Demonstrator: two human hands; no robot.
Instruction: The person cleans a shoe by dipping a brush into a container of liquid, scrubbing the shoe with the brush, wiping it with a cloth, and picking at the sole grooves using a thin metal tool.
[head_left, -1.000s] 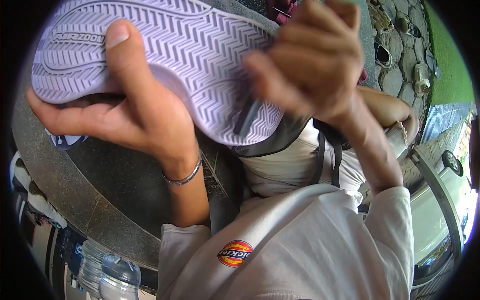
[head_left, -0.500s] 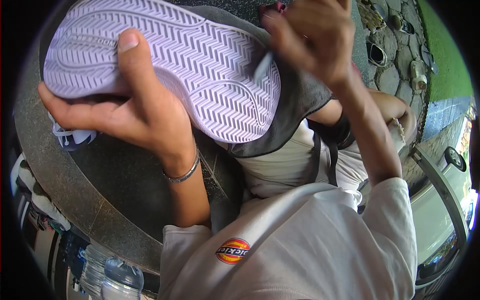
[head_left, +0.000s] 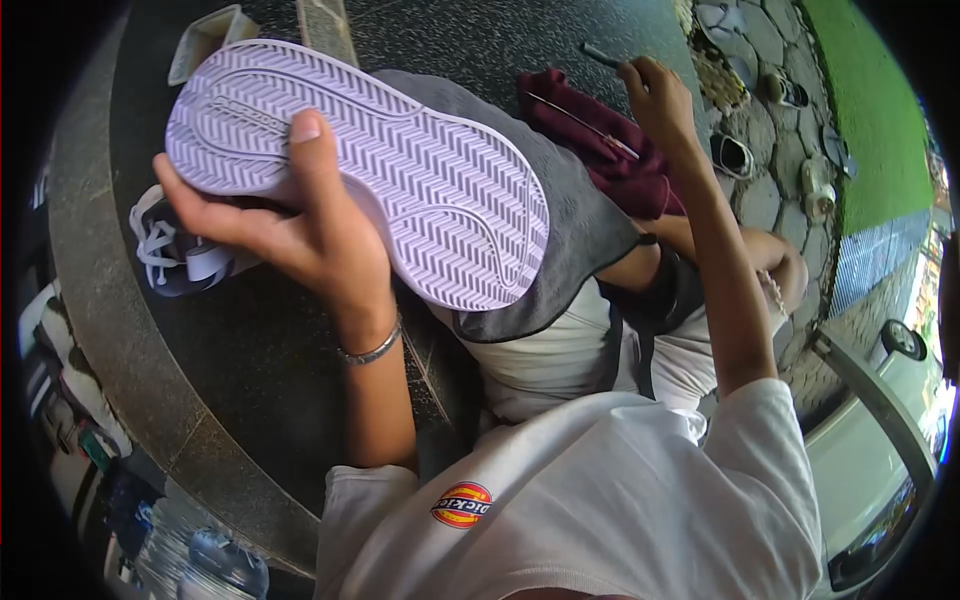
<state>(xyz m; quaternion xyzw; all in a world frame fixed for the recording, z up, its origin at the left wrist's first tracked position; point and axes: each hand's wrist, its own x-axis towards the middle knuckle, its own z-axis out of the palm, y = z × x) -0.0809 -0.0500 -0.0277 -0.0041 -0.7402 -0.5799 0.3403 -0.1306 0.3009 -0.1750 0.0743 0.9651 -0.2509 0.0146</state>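
My left hand (head_left: 335,235) grips a sneaker (head_left: 400,190), its pale lavender sole with a herringbone tread turned up toward me. The thumb presses on the sole and the fingers wrap the side. Under the sneaker, a dark grey cloth (head_left: 590,225) lies over my lap. Out to the far right, my right hand (head_left: 660,95) is closed around a slim dark stick-like tool (head_left: 600,53), whose exact kind I cannot make out. Below that hand lies a maroon cloth or pouch (head_left: 560,100) with a thin metal rod (head_left: 622,146) on it.
Another sneaker (head_left: 170,245) with white laces rests on the dark stone surface at left. A small white container (head_left: 205,45) stands at the back left. Several shoes, one a dark shoe (head_left: 732,156), lie on the stone paving at right. Plastic bottles (head_left: 225,560) stand at lower left.
My right hand has moved from near the sole's toe end, out to the right, with the tool still in it. The maroon cloth and white container now show more fully.
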